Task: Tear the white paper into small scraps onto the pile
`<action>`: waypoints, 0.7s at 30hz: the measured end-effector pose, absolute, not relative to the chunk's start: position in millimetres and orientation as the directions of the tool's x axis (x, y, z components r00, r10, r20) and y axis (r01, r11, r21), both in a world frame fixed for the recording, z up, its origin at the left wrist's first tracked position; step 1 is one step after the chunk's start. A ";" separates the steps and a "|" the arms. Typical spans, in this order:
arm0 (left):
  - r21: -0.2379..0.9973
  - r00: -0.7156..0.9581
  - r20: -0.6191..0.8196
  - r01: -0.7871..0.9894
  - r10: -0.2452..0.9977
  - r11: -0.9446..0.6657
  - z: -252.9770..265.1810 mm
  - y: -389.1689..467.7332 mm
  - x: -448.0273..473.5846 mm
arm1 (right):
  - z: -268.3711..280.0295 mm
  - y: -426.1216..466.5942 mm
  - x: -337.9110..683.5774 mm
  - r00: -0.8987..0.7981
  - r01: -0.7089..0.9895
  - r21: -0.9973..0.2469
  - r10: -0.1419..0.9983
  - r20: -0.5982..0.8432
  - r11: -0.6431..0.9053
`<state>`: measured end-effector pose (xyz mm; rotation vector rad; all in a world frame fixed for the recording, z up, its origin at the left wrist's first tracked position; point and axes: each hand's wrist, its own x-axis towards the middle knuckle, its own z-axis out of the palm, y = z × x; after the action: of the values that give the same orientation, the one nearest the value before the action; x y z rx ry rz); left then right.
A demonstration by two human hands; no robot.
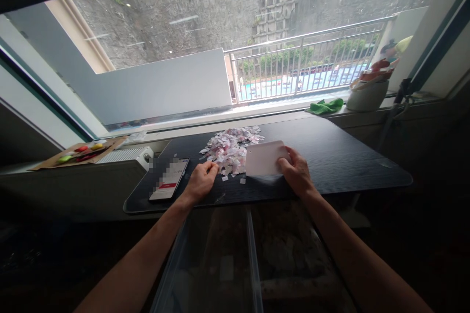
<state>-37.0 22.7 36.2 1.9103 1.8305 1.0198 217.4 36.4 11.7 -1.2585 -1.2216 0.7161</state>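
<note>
A heap of small white and pinkish paper scraps [227, 149] lies on the dark table [330, 156]. My right hand [298, 172] grips the right edge of a flat white plate-like card [265, 158] with rounded corners, thumb on its near face. The card stands tilted at the right side of the heap. At the heap's left front edge is my left hand [201, 182], its fingers curled together; what they hold, if anything, is hidden. A few loose scraps [243, 181] lie in front of the heap.
A phone [169, 180] lies left of my left hand. A clear-lidded box [220, 259] sits below the table's front edge. On the windowsill are a green cloth [326, 106] and a white bucket [367, 94]. Brown cardboard [79, 154] with colourful items lies at the left.
</note>
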 end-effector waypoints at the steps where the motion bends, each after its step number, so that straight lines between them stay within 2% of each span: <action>1: 0.750 -0.110 0.218 0.654 0.970 -0.094 39.2 22.2 -37.3 | 11.4 36.5 217.6 0.263 0.208 -0.950 0.923 0.282 0.231; 4: 0.935 -0.201 -0.037 0.339 0.979 0.105 46.6 19.7 -35.0 | 10.7 36.8 218.2 0.265 0.209 -0.949 0.921 0.286 0.234; 7: 0.941 -0.226 -0.223 0.203 0.948 0.270 50.2 19.1 -31.9 | 10.4 37.0 218.3 0.256 0.195 -0.953 0.925 0.279 0.233; 10: 0.880 -0.240 -0.242 0.355 0.940 0.317 51.9 22.5 -31.4 | 10.1 37.3 218.1 0.244 0.186 -0.955 0.931 0.272 0.230; 13: 0.719 -0.191 -0.227 0.629 0.955 0.296 54.4 28.7 -32.2 | 9.2 37.9 218.2 0.242 0.184 -0.956 0.932 0.269 0.228; 15: 0.615 -0.145 -0.238 0.743 0.960 0.265 56.7 33.0 -32.8 | 8.5 38.4 218.3 0.241 0.181 -0.956 0.932 0.271 0.231; 17: 0.561 -0.130 -0.248 0.788 0.960 0.252 58.7 36.0 -33.9 | 8.0 38.8 218.4 0.241 0.181 -0.956 0.932 0.271 0.231; 21: 0.531 -0.133 -0.213 0.816 0.968 0.229 60.0 35.8 -39.4 | 8.1 38.8 218.5 0.239 0.191 -0.954 0.932 0.272 0.229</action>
<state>-39.4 35.8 60.0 1.6335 1.9987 0.3918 218.5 38.8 8.1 -1.2439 -1.2332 0.7470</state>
